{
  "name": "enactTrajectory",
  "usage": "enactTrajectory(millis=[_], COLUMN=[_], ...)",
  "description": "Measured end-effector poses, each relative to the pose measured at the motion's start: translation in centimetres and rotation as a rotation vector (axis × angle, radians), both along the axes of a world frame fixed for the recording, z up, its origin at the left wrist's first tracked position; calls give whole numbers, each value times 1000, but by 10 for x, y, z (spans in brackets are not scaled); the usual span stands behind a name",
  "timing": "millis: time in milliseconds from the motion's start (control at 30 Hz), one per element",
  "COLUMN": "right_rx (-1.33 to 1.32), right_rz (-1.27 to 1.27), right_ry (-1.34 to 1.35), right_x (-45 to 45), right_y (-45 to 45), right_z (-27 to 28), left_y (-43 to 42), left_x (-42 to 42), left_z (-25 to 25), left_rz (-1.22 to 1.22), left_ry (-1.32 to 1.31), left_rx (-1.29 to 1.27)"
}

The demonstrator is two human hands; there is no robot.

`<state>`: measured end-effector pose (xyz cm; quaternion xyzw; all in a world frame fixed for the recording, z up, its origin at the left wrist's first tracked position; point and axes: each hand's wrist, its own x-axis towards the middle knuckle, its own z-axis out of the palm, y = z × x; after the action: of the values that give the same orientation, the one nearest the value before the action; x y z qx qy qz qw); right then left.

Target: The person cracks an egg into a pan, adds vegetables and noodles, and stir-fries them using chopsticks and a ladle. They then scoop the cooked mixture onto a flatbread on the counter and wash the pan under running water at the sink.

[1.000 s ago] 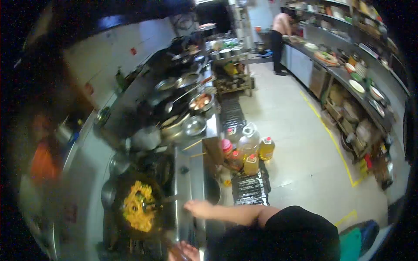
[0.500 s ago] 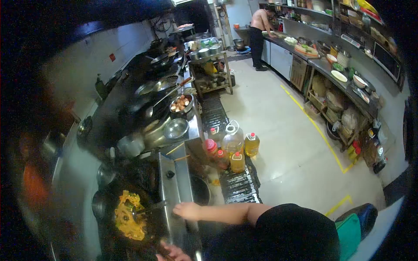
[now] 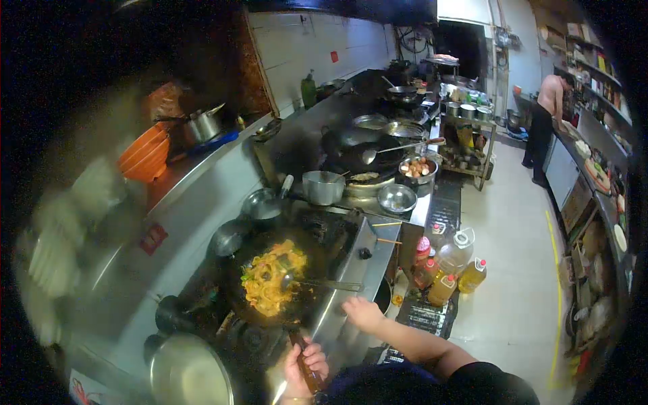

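My left hand (image 3: 305, 361) is closed around the brown handle of a wok (image 3: 236, 287) on the stove. Yellow-orange food with green bits (image 3: 273, 273) lies in the wok. A ladle (image 3: 331, 285) rests with its bowl in the food, its handle pointing right over the stove's metal front. Just below the handle's end, my right hand (image 3: 362, 314) is at the stove's front edge, apart from the ladle. Its fingers are curled, and what they hold, if anything, is hidden.
Several oil bottles (image 3: 442, 290) stand on the floor at right. Behind the wok are a metal pot (image 3: 322, 187) and a bowl of eggs (image 3: 417, 170). A large metal bowl (image 3: 191, 378) sits at lower left. A person (image 3: 548, 115) works at the far right counter.
My view has swung left, bringing the orange bowls and large metal bowl into sight. My left hand and the wok handle show more fully now. My right hand stays near the stove's front edge.
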<state>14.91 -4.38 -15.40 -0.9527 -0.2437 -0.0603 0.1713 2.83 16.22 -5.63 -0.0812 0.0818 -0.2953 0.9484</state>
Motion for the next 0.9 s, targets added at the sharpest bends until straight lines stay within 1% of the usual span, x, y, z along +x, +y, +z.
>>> enactTrajectory(millis=[133,200,267,300,333,367,400,467,533,600,767,900], right_rx=[-22,-20,3,29,6,36,55,53,28,65,91,76], right_rz=[30,31,26,43,33,53,41,15,1,9,23,24], right_ry=[13,-1,-42,-63,-6,-52,-42,-75,-65,-87,-55,-29], right_x=[2,-2,0,0,2,1,-6,0,0,2,2,4], right_y=[2,1,1,0,1,0,-3,1,0,-1,-2,0], right_z=[6,10,-1,-6,-6,-9,6,-9,-4,-8,-11,-11], left_y=[2,5,-4,-8,-11,-6,-11,-7,-7,-7,-5,-15], left_x=[1,-1,-2,-8,-9,-9,-9,-5,-4,-4,-4,-8], left_z=[-2,-1,16,34,45,38,45,37,33,31,25,45], left_rz=[6,30,24,53,67,3,12,-16,-22,-34,-17,66], left_ry=[-14,18,79,62,42,-59,76,50,41,45,55,156], left_rx=[73,138,188,275,366,354,231,251,234,181,197,301])
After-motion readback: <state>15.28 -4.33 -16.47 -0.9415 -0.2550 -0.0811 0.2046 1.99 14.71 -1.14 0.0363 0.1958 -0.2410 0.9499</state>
